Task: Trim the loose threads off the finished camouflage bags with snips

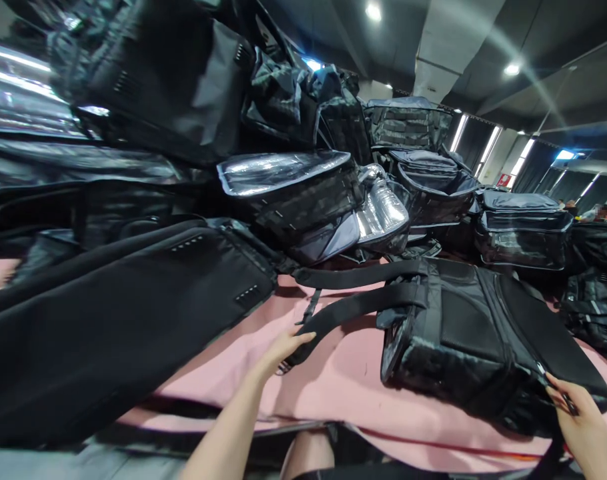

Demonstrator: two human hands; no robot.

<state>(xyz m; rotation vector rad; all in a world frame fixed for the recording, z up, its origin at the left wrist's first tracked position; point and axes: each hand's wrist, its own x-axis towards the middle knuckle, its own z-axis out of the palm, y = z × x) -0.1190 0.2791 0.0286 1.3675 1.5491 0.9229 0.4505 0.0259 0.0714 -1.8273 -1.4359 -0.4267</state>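
Note:
A black backpack [471,320] lies on a pink cloth-covered surface [353,380], its padded back panel facing up. Two wide black shoulder straps stretch from it to the left. My left hand [289,347] pinches the nearer strap [353,307] close to its buckle end. At the pack's near right edge, my right hand [581,417] is closed around a small slim dark tool [567,403] with a pale tip. Its exact kind is too small to tell. The tip rests by the side of the pack, and the fingers partly hide the handle.
A large black bag [128,327] lies close on the left. Behind, black bags are heaped high, including an open one with a silver lining [288,173] and a boxy one [523,230] at the right. My leg [308,453] shows below the surface's front edge.

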